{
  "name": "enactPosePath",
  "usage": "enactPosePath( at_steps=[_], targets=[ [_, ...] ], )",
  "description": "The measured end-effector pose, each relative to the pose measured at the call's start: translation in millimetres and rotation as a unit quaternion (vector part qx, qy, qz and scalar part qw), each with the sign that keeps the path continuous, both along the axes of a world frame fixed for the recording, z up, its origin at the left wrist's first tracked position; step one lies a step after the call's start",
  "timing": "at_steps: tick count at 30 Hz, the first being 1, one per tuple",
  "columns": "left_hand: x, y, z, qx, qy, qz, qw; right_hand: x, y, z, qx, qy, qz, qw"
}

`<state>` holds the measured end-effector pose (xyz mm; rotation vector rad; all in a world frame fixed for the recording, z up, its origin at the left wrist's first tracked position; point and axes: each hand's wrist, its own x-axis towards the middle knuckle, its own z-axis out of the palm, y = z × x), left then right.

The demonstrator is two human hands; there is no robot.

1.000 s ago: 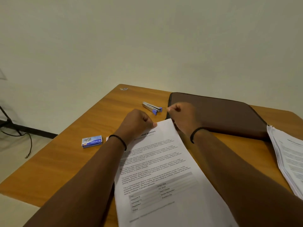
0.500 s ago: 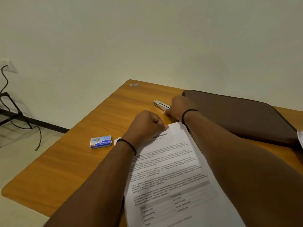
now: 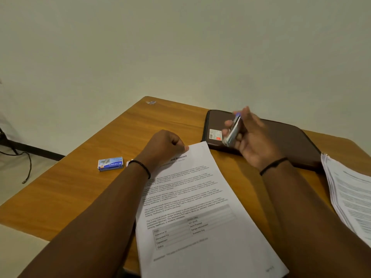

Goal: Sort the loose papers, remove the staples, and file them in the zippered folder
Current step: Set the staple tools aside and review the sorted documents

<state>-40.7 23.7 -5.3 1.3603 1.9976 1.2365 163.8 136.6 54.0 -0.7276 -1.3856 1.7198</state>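
A printed white document (image 3: 200, 207) lies on the wooden table (image 3: 84, 189) in front of me. My left hand (image 3: 163, 147) is a fist pressing down on its top left corner. My right hand (image 3: 253, 141) is raised above the brown zippered folder (image 3: 285, 141) and grips a small silver and blue stapler (image 3: 232, 131), blurred by motion. The folder lies shut at the back right, with a white label near its front left corner.
A small blue staple box (image 3: 110, 163) sits left of my left wrist. A stack of printed papers (image 3: 349, 193) lies at the right edge. A tiny metal scrap (image 3: 151, 102) rests near the far table corner. A cable lies on the floor at left.
My right hand reached to the stapler on the table, took hold of it and lifted it above the folder. My left hand stayed on the paper's corner.
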Motion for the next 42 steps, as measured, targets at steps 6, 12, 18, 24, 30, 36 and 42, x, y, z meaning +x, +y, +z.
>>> enactPosePath(
  at_steps=[6,12,18,24,30,36,42],
  targets=[
    [10,-3,2,0.007,-0.015,-0.028,0.999,26,-3,-13,0.028,-0.29,0.124,0.948],
    [16,-3,2,0.006,-0.045,-0.035,0.998,30,3,-18,0.031,-0.31,0.156,0.937],
    [16,-1,0,0.009,-0.038,-0.032,0.999,27,7,-19,0.035,-0.301,0.161,0.939],
    [16,0,0,0.004,-0.039,-0.037,0.999,26,14,-18,0.024,-0.331,0.204,0.921],
    [15,0,1,0.009,-0.042,-0.038,0.998,23,16,-23,0.031,-0.309,0.146,0.939],
    [13,1,-1,0.008,-0.03,-0.041,0.999,34,13,-13,0.017,-0.388,0.27,0.881],
    [12,-2,0,0.027,-0.057,-0.052,0.997,31,14,-9,0.044,-0.411,0.27,0.87]
  ],
)
